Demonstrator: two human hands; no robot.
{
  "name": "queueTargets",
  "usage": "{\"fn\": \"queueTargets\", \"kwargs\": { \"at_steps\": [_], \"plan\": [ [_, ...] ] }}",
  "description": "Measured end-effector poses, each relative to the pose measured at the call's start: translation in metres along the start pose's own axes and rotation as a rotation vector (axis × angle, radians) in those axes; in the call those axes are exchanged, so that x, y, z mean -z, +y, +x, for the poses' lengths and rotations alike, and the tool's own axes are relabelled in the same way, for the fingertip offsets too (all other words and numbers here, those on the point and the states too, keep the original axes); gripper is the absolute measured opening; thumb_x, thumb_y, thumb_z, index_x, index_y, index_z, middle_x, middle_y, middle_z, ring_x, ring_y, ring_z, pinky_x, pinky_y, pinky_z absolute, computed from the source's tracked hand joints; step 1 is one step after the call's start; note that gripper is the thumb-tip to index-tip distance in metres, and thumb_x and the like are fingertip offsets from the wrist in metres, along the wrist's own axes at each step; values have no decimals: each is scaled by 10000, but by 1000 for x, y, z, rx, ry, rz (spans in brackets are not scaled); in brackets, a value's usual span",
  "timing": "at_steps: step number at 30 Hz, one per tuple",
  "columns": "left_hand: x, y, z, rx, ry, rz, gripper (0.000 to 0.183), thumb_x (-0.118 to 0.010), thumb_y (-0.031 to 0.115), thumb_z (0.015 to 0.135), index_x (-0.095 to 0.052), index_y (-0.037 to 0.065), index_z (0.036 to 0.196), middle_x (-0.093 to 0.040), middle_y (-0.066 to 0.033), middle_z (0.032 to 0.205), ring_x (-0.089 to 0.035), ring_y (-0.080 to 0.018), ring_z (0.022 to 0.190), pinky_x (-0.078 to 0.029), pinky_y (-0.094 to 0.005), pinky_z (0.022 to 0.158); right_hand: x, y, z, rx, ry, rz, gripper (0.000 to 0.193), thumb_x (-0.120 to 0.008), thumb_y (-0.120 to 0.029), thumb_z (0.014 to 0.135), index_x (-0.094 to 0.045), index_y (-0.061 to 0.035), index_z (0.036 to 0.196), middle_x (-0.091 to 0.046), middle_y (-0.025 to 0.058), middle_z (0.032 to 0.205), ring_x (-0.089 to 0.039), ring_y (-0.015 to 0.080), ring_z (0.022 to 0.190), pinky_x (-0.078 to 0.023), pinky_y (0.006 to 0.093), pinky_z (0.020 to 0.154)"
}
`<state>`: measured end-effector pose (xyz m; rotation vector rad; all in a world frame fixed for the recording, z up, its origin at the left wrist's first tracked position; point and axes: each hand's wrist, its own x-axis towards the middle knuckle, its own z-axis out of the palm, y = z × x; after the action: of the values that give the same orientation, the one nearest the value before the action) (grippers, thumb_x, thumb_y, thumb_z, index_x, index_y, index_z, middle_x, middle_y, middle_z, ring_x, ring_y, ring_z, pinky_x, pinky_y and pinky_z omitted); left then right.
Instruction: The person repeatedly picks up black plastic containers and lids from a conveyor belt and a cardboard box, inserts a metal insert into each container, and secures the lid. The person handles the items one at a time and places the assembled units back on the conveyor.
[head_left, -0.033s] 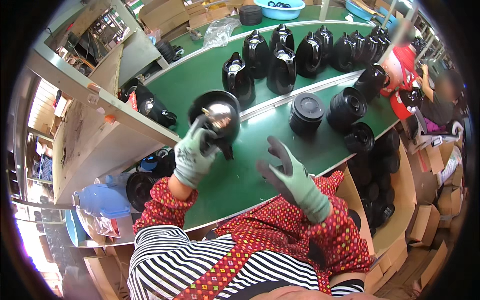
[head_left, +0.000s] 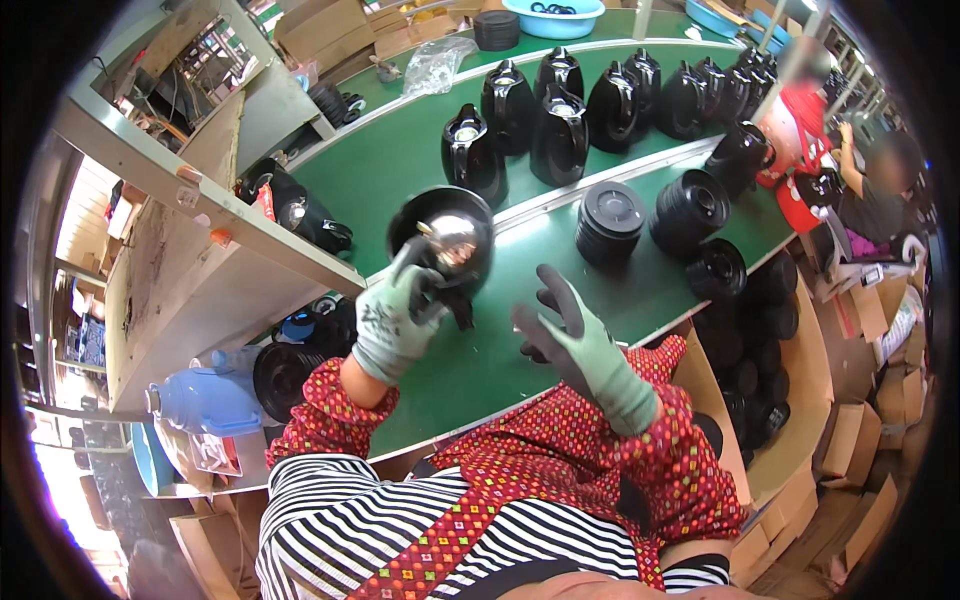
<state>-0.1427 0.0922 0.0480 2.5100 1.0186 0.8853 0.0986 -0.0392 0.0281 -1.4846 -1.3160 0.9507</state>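
Observation:
My left hand (head_left: 400, 305), in a grey-green glove with dark fingertips, grips a black thermos jug (head_left: 482, 262) over the green work surface (head_left: 450, 385). The jug's open round end is turned up toward me, and a shiny silver liner (head_left: 452, 240) shows inside it. Its outline is a little blurred. To the right, my right hand (head_left: 575, 340), gloved the same way, hovers apart from the jug. Its thumb and fingers are spread with nothing visible between them. Beyond it stands a stack of black round lids (head_left: 610, 220), beside a second, leaning stack (head_left: 690, 215).
Several glossy black jugs (head_left: 560, 135) stand in rows across a pale rail (head_left: 540, 212). At right, a cardboard box (head_left: 790, 430) holds black round parts. A metal post frame (head_left: 250, 235) slants along the left. A co-worker (head_left: 880, 200) sits at far right.
The jug in my left hand has shifted slightly right and down, toward my right hand. My right hand's fingers have moved a little.

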Motion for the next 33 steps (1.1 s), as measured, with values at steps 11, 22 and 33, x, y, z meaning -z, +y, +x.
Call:
{"fn": "queueTargets", "kwargs": {
  "at_steps": [11,22,33],
  "plan": [
    [-30,83,-24,-425,-72,-595,678,-871,21,793,-594,-35,1409,-566,-279,1514,-764,-255,866,-607,-322,717,52,-4,-87,-263,271,658,647,-808,-382,980,-609,34,1434,-723,90,1271,-687,149,1108,-577,298,940],
    [-148,26,-40,301,-1165,-1679,757,-827,163,927,-479,30,1585,-545,-144,1587,-563,-275,1413,-463,-429,1193,133,1,-102,-225,-200,702,850,-906,-220,814,-545,17,1546,-701,126,1401,-637,179,1267,-472,368,1135],
    [-125,0,-28,602,-843,-1691,596,-655,92,1026,-460,-2,1582,-537,-161,1585,-557,-253,1420,-464,-414,1205,109,51,99,145,162,-754,644,-792,-463,929,-655,-112,1450,-647,178,1450,-613,332,1328,-463,445,1139]
  ]
}}
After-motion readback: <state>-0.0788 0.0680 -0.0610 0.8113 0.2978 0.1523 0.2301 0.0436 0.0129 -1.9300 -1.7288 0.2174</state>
